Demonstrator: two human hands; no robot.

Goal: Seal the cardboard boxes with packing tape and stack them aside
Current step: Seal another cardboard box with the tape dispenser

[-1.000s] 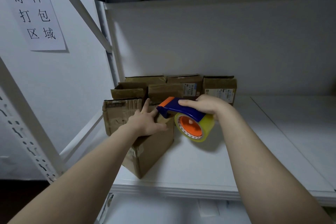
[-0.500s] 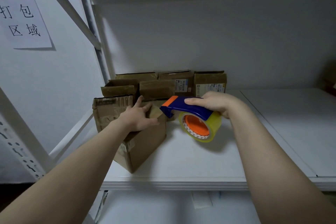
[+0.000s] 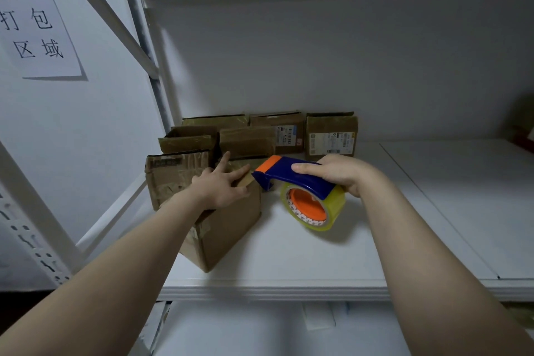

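left hand (image 3: 221,188) flat on box (image 3: 228,228); right hand (image 3: 344,175) grips tape dispenser (image 3: 294,179)

sign (image 3: 37,29) cropped left, box labels (image 3: 332,143) illegible

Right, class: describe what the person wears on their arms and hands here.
The left forearm and right forearm are bare to the frame's edge, no sleeves showing. The left hand and right hand wear no gloves; no watch, bracelet or ring is visible.
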